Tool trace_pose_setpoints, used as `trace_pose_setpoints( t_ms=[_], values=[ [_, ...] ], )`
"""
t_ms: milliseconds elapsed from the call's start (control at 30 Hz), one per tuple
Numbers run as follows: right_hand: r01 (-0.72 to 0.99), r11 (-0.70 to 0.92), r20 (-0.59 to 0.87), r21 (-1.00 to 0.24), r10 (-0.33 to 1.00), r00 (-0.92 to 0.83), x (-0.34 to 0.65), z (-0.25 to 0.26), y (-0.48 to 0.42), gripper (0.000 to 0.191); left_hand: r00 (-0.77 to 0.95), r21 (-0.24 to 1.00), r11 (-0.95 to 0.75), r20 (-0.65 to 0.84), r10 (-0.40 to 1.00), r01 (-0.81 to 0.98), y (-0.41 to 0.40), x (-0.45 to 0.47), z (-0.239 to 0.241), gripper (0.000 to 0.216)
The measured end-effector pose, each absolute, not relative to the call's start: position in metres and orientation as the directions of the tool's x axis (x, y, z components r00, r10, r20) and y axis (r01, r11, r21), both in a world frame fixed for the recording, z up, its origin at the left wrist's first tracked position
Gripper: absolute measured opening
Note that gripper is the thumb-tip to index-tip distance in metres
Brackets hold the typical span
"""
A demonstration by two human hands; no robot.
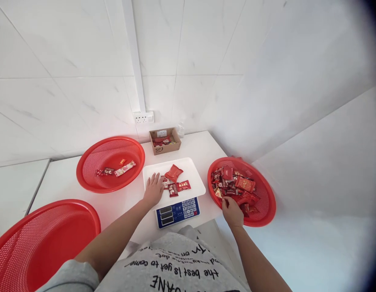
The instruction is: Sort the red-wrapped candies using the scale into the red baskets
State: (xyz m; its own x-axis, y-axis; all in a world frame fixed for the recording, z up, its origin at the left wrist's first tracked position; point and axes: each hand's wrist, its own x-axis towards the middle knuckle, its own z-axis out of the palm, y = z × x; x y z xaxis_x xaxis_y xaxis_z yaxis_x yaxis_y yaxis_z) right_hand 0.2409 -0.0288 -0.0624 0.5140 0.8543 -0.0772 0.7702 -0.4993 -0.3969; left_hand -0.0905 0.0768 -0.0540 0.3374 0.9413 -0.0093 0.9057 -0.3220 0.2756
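Observation:
My left hand (153, 190) lies with its fingers stretched out on the left side of the white tray (194, 177) of a scale. Its fingertips reach a small red-and-white packet, partly hidden. Beside them on the tray lie a larger red packet (174, 173), a dark red packet (173, 190) and a red packet with pale lettering (184, 185). At the near rim of the right red basket (268, 202), my right hand (233, 213) has its fingers closed together; what they hold, if anything, is too small to make out. Red wrapped snacks (245, 184) fill much of this basket.
Below the tray is the scale's blue keypad panel (178, 212). A red basket (110, 142) with a few wrapped snacks stands at the left, and another red basket (66, 231) nearer me. Behind the scale sits a cardboard box (166, 149) holding packets, below a wall socket (143, 117).

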Motion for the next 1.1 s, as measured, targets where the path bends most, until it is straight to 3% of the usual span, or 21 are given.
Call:
trace_pose_setpoints(
  t_ms=[233,500,667,833,1100],
  values=[
    [0.764,-0.517,-0.098,-0.386,0.846,0.524,0.242,-0.063,-0.027,0.029,0.472,0.304,-0.441,-0.033,0.881,0.845,0.075,-0.086,-0.045,0.051],
    [0.785,-0.460,-0.046,-0.414,0.872,0.487,0.245,-0.066,-0.027,0.029,0.404,0.350,-0.373,-0.018,0.915,0.860,0.079,-0.082,-0.042,0.027],
    [0.793,-0.422,-0.021,-0.439,0.887,0.461,0.245,-0.065,-0.027,0.033,0.369,0.375,-0.367,0.069,0.927,0.851,0.073,-0.059,-0.041,0.059],
    [0.777,-0.405,-0.057,-0.481,0.899,0.434,0.247,-0.066,-0.025,0.034,0.372,0.309,-0.356,0.011,0.928,0.882,0.080,-0.020,-0.044,0.076],
    [0.754,-0.390,-0.098,-0.528,0.911,0.402,0.251,-0.064,-0.025,0.035,0.358,0.260,-0.358,0.046,0.932,0.897,0.095,-0.008,-0.048,0.047]
  ],
)
